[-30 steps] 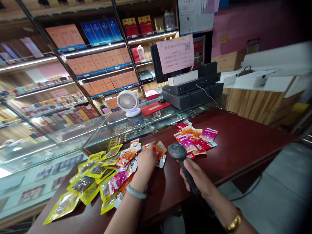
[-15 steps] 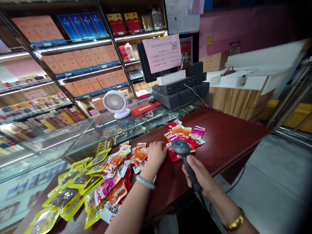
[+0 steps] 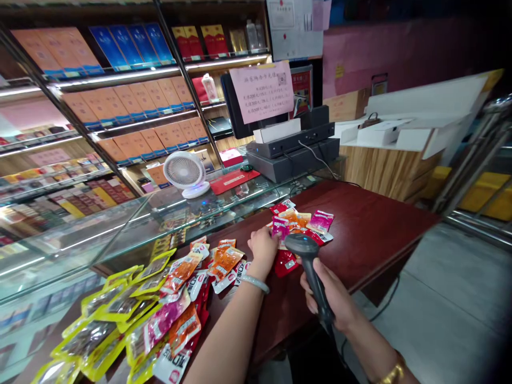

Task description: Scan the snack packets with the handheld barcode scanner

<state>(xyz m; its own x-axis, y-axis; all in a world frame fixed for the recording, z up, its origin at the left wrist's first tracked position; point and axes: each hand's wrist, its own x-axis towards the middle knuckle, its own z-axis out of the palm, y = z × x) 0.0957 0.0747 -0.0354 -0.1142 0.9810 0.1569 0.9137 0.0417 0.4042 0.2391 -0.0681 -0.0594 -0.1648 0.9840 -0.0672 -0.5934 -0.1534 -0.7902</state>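
Two bangles come first: a gold one, cut off at the bottom edge, on the right wrist, and a pale one on the left. Nearest among the goods, yellow-edged packets lie heaped on the dark red tabletop, the closest cut off at the bottom left. Orange packets lie uncovered beside them; a second ago the left hand was over that spot.

The right hand is wrapped around the handle of a black scanner, fingers closed, as in both earlier frames. The scanner's head sits just in front of the farther, smaller pile.

Half a second ago the left hand was reaching to that pile's near edge. Now its thumb and fingers are closed on the edge of a magenta packet there, with hardly any opening. Another magenta packet lies at the pile's right side, and a red packet nearer, below the left fingers.

Beyond the tabletop, a white fan and a red mat rest on the glass counter. Farther back come a pink handwritten sheet and lit shelves of orange boxes.
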